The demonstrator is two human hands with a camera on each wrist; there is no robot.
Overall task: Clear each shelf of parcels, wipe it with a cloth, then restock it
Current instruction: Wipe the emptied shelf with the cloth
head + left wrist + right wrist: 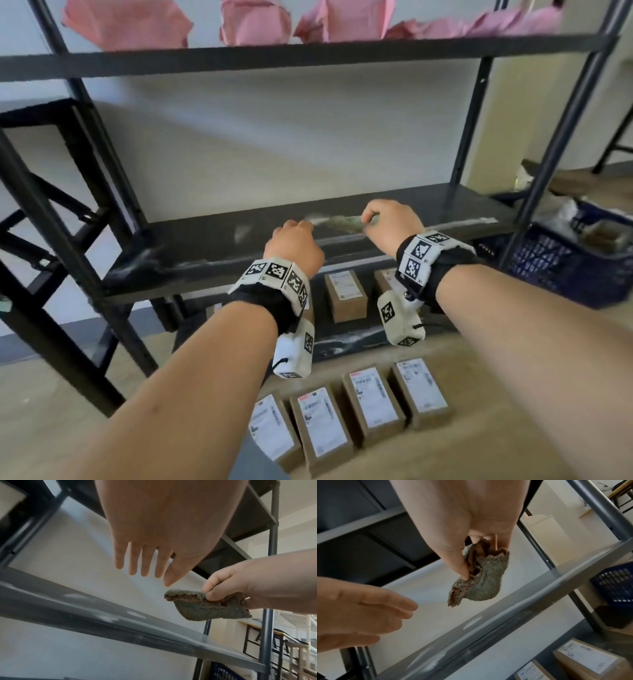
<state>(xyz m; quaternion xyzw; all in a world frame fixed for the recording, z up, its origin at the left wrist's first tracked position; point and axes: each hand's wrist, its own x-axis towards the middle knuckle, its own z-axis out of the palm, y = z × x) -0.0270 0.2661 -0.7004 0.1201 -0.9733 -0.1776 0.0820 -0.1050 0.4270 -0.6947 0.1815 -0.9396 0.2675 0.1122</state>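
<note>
My right hand (pixel 387 222) pinches a small grey-green cloth (pixel 204 605) with a brown inner side, holding it just above the middle shelf (pixel 239 246); the cloth (pixel 481 577) hangs bunched from thumb and fingers. My left hand (pixel 294 243) hovers to its left with fingers straight and empty, its fingertips (pixel 145 573) close to the cloth's free edge. The dark metal shelf bears no parcels. Several brown cardboard parcels (pixel 370 407) with white labels lie in a row on the floor below. Others (pixel 346 294) sit on the bottom shelf.
Pink mailer bags (pixel 257 24) fill the shelf above. A blue plastic crate (pixel 565 260) stands on the floor at the right. A second black rack (pixel 51 192) stands to the left. Upright posts (pixel 555 150) frame the shelf.
</note>
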